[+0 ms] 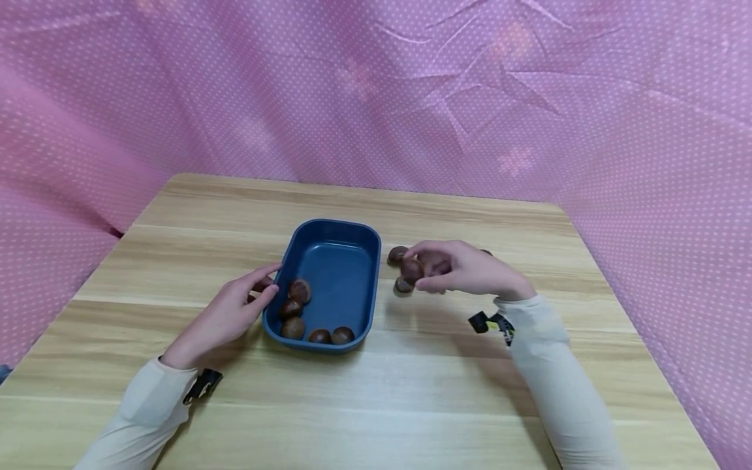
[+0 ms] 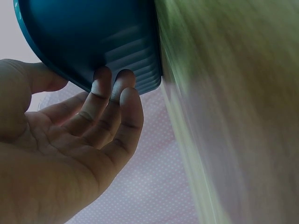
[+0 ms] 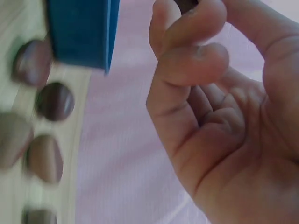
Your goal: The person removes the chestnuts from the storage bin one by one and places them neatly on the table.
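Note:
A dark blue box (image 1: 346, 228) stands on the table with several brown chestnuts (image 1: 292, 328) along its left and near sides. My left hand (image 1: 235, 308) grips the box's left wall; in the left wrist view its thumb is at the rim and its curled fingers (image 2: 131, 112) lie against the ribbed outside. To the right of the box, my right hand (image 1: 458, 267) pinches a chestnut (image 1: 412, 270) between thumb and fingertips, above the table. Other loose chestnuts (image 1: 397, 255) lie under and around this hand, partly hidden by it; the right wrist view shows several chestnuts (image 3: 55, 101).
The wooden table (image 1: 376, 418) has rounded far corners. Pink dotted cloth (image 1: 376, 98) hangs behind it and on both sides. Each sleeve carries a small black wrist device (image 1: 202, 385).

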Available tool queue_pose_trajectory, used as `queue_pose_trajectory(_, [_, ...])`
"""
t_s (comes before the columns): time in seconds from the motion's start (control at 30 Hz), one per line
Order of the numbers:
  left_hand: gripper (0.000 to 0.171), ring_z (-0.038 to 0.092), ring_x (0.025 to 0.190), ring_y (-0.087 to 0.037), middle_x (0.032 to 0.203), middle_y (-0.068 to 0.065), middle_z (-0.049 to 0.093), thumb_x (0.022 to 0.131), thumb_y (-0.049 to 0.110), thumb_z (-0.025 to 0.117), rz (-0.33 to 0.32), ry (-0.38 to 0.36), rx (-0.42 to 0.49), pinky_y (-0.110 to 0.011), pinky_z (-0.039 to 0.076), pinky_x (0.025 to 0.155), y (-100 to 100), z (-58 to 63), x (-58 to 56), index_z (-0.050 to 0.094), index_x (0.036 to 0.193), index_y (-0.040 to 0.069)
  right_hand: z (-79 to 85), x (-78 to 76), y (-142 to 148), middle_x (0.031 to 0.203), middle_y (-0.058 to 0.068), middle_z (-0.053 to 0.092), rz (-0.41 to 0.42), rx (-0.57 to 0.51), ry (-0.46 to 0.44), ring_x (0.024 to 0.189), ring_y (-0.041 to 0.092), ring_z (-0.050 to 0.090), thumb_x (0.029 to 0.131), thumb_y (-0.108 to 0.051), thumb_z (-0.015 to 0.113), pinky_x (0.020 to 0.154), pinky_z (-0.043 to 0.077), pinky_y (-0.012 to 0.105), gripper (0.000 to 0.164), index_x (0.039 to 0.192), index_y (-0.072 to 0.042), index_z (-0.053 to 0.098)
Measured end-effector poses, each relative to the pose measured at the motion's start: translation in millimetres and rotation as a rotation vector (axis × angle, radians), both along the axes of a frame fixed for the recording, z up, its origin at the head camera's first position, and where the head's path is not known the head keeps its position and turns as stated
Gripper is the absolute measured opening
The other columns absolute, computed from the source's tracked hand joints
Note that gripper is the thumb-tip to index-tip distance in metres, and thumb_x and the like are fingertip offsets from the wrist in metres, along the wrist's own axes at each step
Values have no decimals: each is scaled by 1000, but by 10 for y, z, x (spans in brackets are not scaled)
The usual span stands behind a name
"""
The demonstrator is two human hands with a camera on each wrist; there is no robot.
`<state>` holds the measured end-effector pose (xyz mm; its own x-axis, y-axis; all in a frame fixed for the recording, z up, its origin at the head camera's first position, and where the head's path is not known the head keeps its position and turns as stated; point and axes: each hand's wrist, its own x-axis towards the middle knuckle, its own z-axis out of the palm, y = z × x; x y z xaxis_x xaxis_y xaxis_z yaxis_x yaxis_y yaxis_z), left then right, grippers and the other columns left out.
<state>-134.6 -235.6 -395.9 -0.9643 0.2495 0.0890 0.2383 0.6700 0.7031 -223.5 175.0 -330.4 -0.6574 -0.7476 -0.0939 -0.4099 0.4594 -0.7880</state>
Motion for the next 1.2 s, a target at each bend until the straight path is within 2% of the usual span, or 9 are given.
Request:
queue_pose_trajectory(0.17, [48, 66, 103, -30, 116, -17, 67, 110, 21, 46, -3, -11, 2, -48, 54, 89, -7, 22, 5, 42, 154, 2, -62, 1, 379, 88, 11, 70, -90, 34, -4, 70, 29, 66, 94, -27, 77, 62, 57, 38, 47, 138, -25, 59])
queue_pose_trajectory(0.23, [48, 66, 103, -30, 116, -17, 67, 111, 21, 46, -1, -14, 2, -48, 54, 89, -10, 31, 7, 42, 154, 2, -107, -25, 524, 88, 16, 69, -120, 44, 0, 67, 27, 65, 94, -27, 77, 61, 57, 40, 49, 139, -23, 58])
queue_pose_trajectory(0.37, [48, 67, 102, -30, 116, -18, 67, 110, 21, 46, 2, -12, 2, -47, 54, 88, -13, 38, 8, 42, 154, 2, -210, -108, 759, 90, 23, 68, -175, 66, -11, 66, 34, 63, 94, -26, 76, 60, 55, 39, 53, 142, -17, 56])
queue_pose_trajectory(0.5, [48, 67, 102, -30, 116, -18, 67, 110, 22, 46, 1, -12, -5, -47, 54, 87, -13, 22, 1, 42, 154, 2, -327, -192, 904, 84, 21, 67, -202, 99, -38, 65, 34, 61, 94, -24, 76, 59, 53, 37, 55, 142, -12, 55])
queue_pose_trajectory(0.67, [49, 68, 101, -30, 117, -19, 67, 111, 23, 46, -2, -20, -5, -47, 55, 87, -9, 4, -7, 41, 154, 2, -461, -253, 962, 75, 11, 64, -227, 164, -79, 64, 22, 59, 95, -23, 75, 59, 49, 30, 59, 145, -3, 51])
queue_pose_trajectory(0.8, [49, 68, 101, -30, 117, -19, 67, 111, 23, 46, -4, -20, -3, -48, 55, 87, -2, 7, -6, 41, 155, 3, -536, -275, 962, 78, 10, 69, -255, 209, -82, 67, 20, 60, 94, -22, 75, 60, 47, 28, 63, 147, -1, 48])
queue_pose_trajectory(0.97, [48, 68, 97, -26, 113, -16, 68, 110, 22, 46, 2, -16, -12, -43, 55, 84, 1, 23, 9, 42, 154, 2, -591, -294, 917, 82, 7, 72, -254, 246, -59, 69, 19, 61, 95, -25, 74, 61, 47, 28, 50, 136, -4, 55])
queue_pose_trajectory(1.1, [47, 62, 83, -18, 100, -9, 66, 110, 22, 47, 6, -10, -20, -30, 51, 70, 12, 15, 10, 44, 153, 2, -620, -302, 893, 80, 6, 71, -253, 254, -55, 69, 19, 61, 98, -25, 71, 62, 47, 28, 44, 133, -4, 56])
queue_pose_trajectory(1.2, [47, 54, 72, -15, 92, -6, 63, 110, 22, 48, 10, -9, -12, -27, 43, 60, 26, 4, 7, 44, 152, 2, -634, -305, 889, 82, 5, 71, -258, 265, -44, 70, 19, 62, 99, -25, 69, 63, 48, 28, 43, 133, -3, 56])
